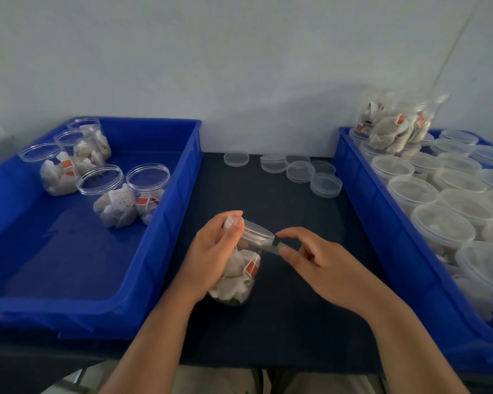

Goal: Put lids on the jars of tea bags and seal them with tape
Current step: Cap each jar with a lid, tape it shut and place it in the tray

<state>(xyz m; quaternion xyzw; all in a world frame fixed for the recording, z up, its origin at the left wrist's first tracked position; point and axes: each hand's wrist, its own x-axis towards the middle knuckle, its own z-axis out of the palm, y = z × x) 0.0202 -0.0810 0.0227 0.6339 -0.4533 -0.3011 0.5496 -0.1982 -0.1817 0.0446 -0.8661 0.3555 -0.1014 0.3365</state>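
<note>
A clear jar of tea bags point(241, 273) is tilted over the dark table, its clear lid point(258, 233) on top and pointing right. My left hand point(215, 250) grips the jar around its upper side. My right hand point(316, 258) pinches a short strip of clear tape point(276, 247) that runs from the lid's edge to my fingertips. Several loose clear lids point(300, 170) lie on the table farther back.
A blue bin point(180, 211) on the left holds several open jars of tea bags point(117, 197). A blue bin point(382, 223) on the right is packed with lidded jars point(441, 226), and one more jar point(393, 126) lies on top at the back. A white wall stands behind.
</note>
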